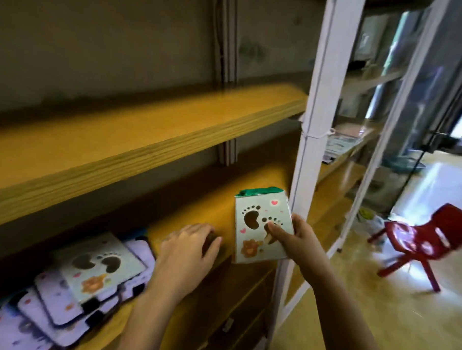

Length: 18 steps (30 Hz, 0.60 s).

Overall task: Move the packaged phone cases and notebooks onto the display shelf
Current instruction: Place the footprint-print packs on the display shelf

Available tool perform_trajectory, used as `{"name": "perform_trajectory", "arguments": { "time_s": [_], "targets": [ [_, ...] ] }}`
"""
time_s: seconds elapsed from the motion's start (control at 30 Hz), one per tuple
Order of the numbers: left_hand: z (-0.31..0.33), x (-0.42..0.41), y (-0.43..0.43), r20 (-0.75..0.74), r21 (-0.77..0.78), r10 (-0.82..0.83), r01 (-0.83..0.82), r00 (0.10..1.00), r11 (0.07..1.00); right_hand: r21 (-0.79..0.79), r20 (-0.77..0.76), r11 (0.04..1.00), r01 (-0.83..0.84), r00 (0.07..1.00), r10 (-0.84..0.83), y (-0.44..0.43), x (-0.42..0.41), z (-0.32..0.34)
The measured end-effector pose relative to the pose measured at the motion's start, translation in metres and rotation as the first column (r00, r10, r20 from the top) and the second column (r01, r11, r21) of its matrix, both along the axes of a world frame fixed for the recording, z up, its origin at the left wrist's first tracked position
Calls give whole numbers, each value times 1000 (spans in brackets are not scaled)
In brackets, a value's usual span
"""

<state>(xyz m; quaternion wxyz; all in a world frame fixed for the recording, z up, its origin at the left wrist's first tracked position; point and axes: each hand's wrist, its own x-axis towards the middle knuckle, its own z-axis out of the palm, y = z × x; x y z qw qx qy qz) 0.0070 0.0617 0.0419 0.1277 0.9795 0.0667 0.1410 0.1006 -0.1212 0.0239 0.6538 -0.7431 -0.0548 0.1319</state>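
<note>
My right hand grips a packaged item, pale green with footprint cut-outs and a green top, upright just in front of the wooden display shelf. My left hand rests on the shelf's front edge with its fingers relaxed and holds nothing. At the shelf's left lies a pile of packaged phone cases, lilac ones overlapping, with one footprint package on top.
A bare wooden shelf board runs above. A white metal post stands right of the shelf, with another rack behind it. A small red plastic chair stands on the shiny floor at right.
</note>
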Motion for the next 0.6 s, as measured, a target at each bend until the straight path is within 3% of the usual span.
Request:
{"name": "perform_trajectory", "arguments": {
  "time_s": [0.23, 0.6],
  "targets": [
    [4, 82, -109, -28, -76, -82, 79, 996, 994, 15, 31, 992, 125, 992, -126, -115, 53, 7],
    [-15, 192, -264, -51, -99, -177, 171, 983, 980, 55, 24, 981, 185, 982, -186, -277, 146, 3]
  ]
}}
